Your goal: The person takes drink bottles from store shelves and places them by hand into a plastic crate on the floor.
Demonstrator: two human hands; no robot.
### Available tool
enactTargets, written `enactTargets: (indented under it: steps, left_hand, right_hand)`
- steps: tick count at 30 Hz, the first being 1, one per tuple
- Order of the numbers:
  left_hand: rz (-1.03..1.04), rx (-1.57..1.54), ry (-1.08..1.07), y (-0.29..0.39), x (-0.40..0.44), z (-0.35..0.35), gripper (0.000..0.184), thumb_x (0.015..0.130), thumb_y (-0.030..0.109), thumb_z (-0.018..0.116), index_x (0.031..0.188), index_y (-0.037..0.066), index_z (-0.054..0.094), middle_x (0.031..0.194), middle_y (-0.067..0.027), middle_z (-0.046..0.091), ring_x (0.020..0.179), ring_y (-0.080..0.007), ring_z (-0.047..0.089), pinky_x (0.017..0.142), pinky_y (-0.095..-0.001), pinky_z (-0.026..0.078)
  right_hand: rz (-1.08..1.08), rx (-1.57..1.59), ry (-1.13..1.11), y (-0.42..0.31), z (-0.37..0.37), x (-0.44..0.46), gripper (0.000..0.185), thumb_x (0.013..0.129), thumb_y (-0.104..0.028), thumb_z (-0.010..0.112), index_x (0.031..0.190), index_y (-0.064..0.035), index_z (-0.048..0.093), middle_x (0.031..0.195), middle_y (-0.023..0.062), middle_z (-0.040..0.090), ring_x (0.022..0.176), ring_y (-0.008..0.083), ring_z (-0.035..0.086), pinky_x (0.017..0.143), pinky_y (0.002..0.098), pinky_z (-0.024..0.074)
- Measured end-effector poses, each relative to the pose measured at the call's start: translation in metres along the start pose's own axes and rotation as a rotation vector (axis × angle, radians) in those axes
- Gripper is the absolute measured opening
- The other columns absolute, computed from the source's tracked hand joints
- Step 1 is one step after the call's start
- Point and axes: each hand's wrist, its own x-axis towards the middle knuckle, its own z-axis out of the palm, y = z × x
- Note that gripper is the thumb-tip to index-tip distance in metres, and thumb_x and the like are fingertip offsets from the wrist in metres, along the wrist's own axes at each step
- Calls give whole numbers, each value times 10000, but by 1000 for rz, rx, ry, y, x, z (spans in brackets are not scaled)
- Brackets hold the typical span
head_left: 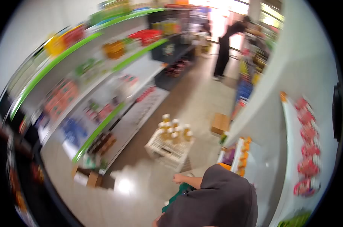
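Note:
Below the centre, my right hand (177, 178) reaches left out of a dark grey sleeve (217, 181). Its fingers look curled together; what they hold, if anything, is too small and blurred to name. Only part of my left hand (156, 221) shows at the bottom edge, its fingers hidden. Green material (179, 193) lies between the two hands, partly covered by the grey cloth. Beyond my right hand, a white crate or stool (167, 151) stands on the floor, with several white-capped bottles of yellowish liquid (174, 132) upright on it.
Stocked shelves with green edges (99, 132) run along the left. An open carton (87, 178) sits at their foot. Another carton (220, 123) stands beside the right-hand wall. White shelves with pink packs (309, 147) are at right. A person in dark clothes (224, 49) leans over goods farther back.

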Motion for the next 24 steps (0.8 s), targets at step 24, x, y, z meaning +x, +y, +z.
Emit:
enactTargets:
  steps: [24]
  left_hand:
    - [-218, -633, 240, -136, -58, -211, 781, 828, 654, 401, 1286, 29, 505, 1337, -201, 472, 1175, -372, 500, 984, -479, 387]
  right_hand:
    - [-383, -1366, -774, -292, 147, 235, 476, 882, -311, 569, 1223, 14, 497, 990, 204, 630, 817, 293, 654, 671, 415, 542]
